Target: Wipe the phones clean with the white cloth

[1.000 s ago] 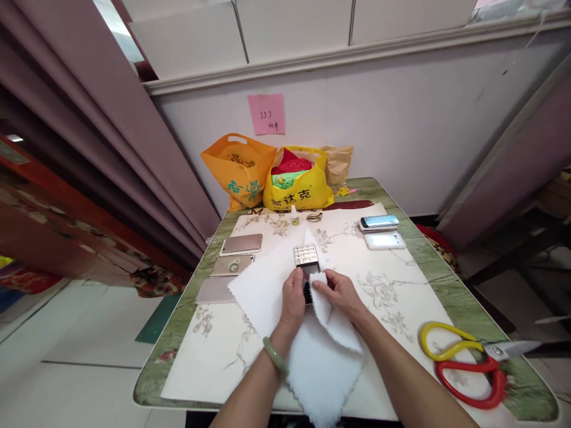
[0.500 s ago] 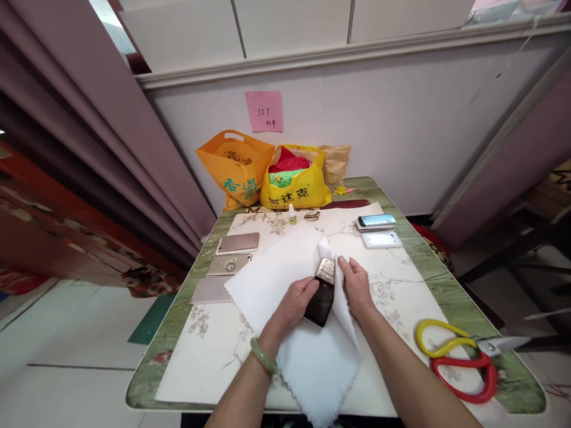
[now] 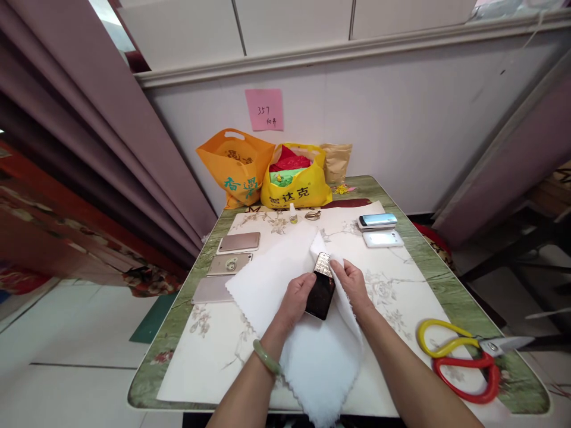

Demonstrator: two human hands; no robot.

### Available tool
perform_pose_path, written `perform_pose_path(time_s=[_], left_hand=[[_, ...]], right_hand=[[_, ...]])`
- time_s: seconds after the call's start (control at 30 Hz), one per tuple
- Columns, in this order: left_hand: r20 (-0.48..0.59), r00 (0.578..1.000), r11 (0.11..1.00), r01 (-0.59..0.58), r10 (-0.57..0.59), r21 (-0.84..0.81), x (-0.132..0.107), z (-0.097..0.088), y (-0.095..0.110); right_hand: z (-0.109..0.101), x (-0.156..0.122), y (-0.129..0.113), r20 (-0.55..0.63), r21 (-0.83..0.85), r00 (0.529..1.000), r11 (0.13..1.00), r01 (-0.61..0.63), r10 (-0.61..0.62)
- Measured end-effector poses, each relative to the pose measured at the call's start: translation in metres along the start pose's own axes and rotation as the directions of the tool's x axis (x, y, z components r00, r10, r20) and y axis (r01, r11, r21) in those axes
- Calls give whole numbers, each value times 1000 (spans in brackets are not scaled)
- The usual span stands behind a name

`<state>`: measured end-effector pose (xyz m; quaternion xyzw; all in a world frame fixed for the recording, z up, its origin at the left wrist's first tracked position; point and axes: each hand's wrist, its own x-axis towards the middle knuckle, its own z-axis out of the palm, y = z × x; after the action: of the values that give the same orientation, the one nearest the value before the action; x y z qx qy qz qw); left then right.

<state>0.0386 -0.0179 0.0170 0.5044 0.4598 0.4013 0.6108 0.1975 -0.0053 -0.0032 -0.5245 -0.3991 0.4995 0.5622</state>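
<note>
A dark mobile phone with a silver keypad (image 3: 320, 295) lies on a white cloth (image 3: 319, 362) at the middle of the table. My left hand (image 3: 296, 298), with a green bangle on the wrist, is closed on the phone's left side, thumb on its front. Pinched in my right hand (image 3: 350, 282) is a fold of the cloth, pressed against the phone's right edge near the keypad. The phone's screen side faces up and towards me. Its back is hidden by the cloth and my left fingers.
Several phones (image 3: 241, 241) lie in a column at left, and more phones (image 3: 382, 239) at right. Scissors (image 3: 484, 351) lie at the right front. A small bottle (image 3: 293, 214), glasses (image 3: 313, 215), an orange bag (image 3: 241, 172) and a yellow bag (image 3: 297, 189) stand or lie at the back.
The phone has shifted slightly up and turned a little in my left hand. My right hand has moved left with the cloth fold, now covering the phone's right edge.
</note>
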Motion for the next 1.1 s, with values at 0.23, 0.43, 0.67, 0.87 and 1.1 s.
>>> perform_pose_path(time_s=[0.23, 0.43, 0.67, 0.87, 1.1], left_hand=[[96, 995, 970, 6, 18, -242, -2, -8, 1], [-104, 995, 961, -27, -2, -276, 3, -2, -8], [-241, 970, 926, -105, 16, -362, 2, -1, -9], [-216, 974, 932, -11, -72, -362, 1, -4, -2], [-192, 977, 941, 27, -98, -339, -2, -5, -3]], right_hand=[[1, 5, 0, -255, 270, 961, 962, -35, 107], [7, 2, 8, -32, 272, 995, 959, -83, 96], [8, -11, -4, 204, 29, 979, 999, 14, -19], [8, -14, -7, 169, 3, 984, 998, 61, -61], [5, -12, -1, -14, -97, 994, 990, 103, -105]])
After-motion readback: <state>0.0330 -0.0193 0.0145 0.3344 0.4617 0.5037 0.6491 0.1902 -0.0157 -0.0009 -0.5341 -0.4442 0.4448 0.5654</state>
